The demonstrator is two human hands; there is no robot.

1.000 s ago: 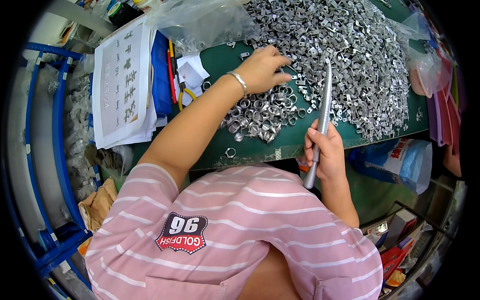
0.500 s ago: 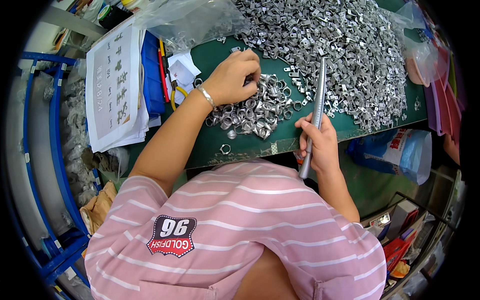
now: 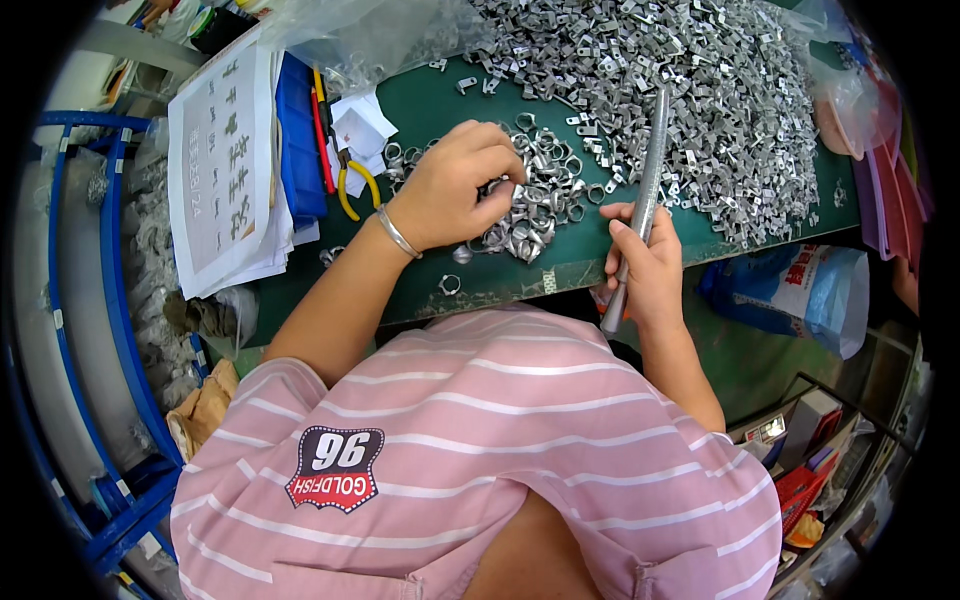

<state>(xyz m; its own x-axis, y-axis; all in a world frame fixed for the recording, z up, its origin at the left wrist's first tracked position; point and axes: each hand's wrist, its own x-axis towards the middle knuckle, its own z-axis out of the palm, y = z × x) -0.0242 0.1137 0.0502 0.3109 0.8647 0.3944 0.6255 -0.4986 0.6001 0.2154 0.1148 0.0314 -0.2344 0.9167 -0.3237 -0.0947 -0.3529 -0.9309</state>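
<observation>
Wrapped in the fingers of my right hand (image 3: 648,258) is a ring mandrel (image 3: 648,165), a long tapered grey metal rod. Its thin end points away from me over the table and its thick end toward my body. My left hand (image 3: 460,185), with a bracelet on the wrist, rests at the left side of a heap of silver metal rings (image 3: 540,190). Its thumb and fingers are curled together among the rings, and what they pinch is hidden. One loose ring (image 3: 450,285) lies near the table's front edge.
A large heap of small metal tabs (image 3: 700,110) covers the far right of the green table (image 3: 420,305). Yellow-handled pliers (image 3: 348,185), a blue tray (image 3: 298,140) and paper sheets (image 3: 220,160) lie left. Blue shelving (image 3: 130,310) stands farther left; a blue bag (image 3: 790,295) sits right.
My left hand has shifted a little nearer to me, over the left side of the ring heap. The mandrel's thin end has moved slightly away from me, still in my right hand.
</observation>
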